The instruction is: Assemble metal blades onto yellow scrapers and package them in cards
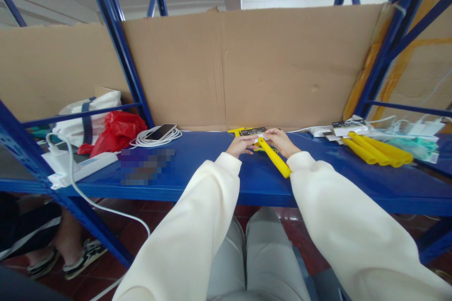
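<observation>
Both hands meet over the blue shelf (205, 164), near the cardboard back. My left hand (242, 145) is closed on the left side of a small white-and-black packet (254, 132). The fingers of my right hand (280, 141) are closed on its right side. A yellow handle (275, 157) slants from between the hands down to the right, its lower end near my right cuff. Behind the hands, another yellow piece (236, 130) shows at the left, partly covered by the packet. How the packet joins the handle is hidden by the fingers.
Several yellow handles (379, 149) with white packets lie at right. To the left are a phone (161, 131) on a coiled white cable, a red bag (122, 129) and a white power strip (86, 167). Blue posts flank the shelf. A person's legs (67, 230) show lower left.
</observation>
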